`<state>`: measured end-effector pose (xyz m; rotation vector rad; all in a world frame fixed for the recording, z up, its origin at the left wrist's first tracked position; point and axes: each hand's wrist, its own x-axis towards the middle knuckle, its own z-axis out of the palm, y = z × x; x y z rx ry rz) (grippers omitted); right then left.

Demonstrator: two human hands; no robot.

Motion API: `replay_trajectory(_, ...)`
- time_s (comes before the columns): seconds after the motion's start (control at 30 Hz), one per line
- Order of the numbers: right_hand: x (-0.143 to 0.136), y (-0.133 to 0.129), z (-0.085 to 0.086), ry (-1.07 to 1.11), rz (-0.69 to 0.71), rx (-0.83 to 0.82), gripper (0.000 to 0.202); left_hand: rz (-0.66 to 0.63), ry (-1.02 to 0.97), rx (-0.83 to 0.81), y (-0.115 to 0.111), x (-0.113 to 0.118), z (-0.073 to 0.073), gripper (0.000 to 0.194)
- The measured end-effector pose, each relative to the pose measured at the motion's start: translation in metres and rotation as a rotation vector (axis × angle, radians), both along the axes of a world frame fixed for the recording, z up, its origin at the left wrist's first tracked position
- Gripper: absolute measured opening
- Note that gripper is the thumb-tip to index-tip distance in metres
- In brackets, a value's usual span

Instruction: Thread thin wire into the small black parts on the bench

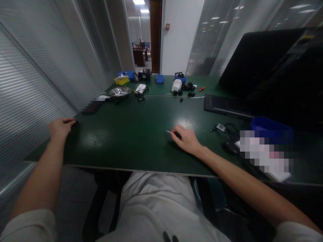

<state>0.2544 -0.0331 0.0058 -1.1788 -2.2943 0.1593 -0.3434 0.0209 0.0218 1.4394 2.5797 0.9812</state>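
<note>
My left hand (61, 128) is over the left end of the green table (121, 144). Its fingertips are pressed together, and whatever may be between them is too small to make out. Near the table's middle, my right hand (185, 139) is closed in a pinch just above or on the surface. From its fingertips a thin, bright metal piece (168, 131) sticks out to the left; the rest of it is hidden by the fingers. A wide stretch of tabletop lies between the two hands.
Along the far side are a metal bowl (120, 92), a yellow tray (121, 80), a small blue bin (160, 79), a white device (176, 85) and a red screwdriver (201, 89). Rightward are a keyboard (227, 107), cable (230, 127), mouse (230, 147) and dark monitor (257, 60).
</note>
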Motion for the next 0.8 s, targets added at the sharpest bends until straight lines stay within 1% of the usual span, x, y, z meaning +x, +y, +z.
replay_trajectory(0.07,0.0002,0.0005,-0.0012,-0.002,0.004,-0.003,0.024,0.048,-0.027,0.017,-0.0005,0.0008,-0.0003,0.011)
replay_trajectory(0.17,0.0007,0.001,-0.0024,-0.002,0.001,-0.002,0.022,0.015,0.02,0.037,-0.0012,-0.0006,-0.0024,0.014)
replay_trajectory(0.33,0.001,0.0004,-0.0018,-0.002,0.005,-0.002,0.022,0.047,0.045,0.034,-0.0011,-0.0004,-0.0036,0.014)
replay_trajectory(0.53,0.0009,0.0001,0.0001,-0.001,0.011,-0.011,0.023,0.03,0.072,-0.007,-0.0023,0.0007,-0.0016,0.017)
replay_trajectory(0.63,0.0009,0.0001,0.0006,-0.006,0.009,-0.014,0.023,0.028,0.148,-0.033,-0.004,0.0023,0.0,0.016)
replay_trajectory(0.8,0.0007,-0.0006,0.001,-0.011,0.014,-0.014,0.023,-0.062,0.306,-0.046,-0.0057,0.0019,-0.0008,0.021)
